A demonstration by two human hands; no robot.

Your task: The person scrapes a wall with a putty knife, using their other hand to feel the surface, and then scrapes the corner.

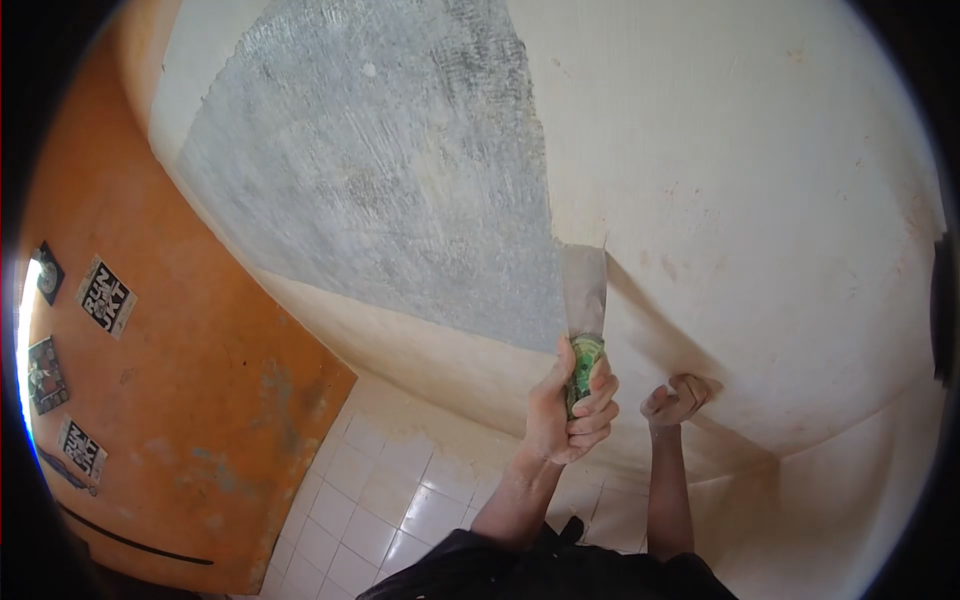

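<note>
My left hand (572,405) is wrapped round the green handle of a scraper (585,295), which points up. The wide metal blade lies against the wall, its top edge at the lower right border of a rough grey patch (400,170). Cream paint (720,180) covers the wall to the right of the blade. Lower and to the right, my right hand (677,400) is near the wall with its fingers curled in. Whether anything is inside those fingers is too small to tell.
An orange surface (190,370) with several stickers (106,297) stands at the left. White floor tiles (380,480) show below the wall. Dark clothing (550,570) is at the bottom edge. A dark object (943,310) is at the far right edge.
</note>
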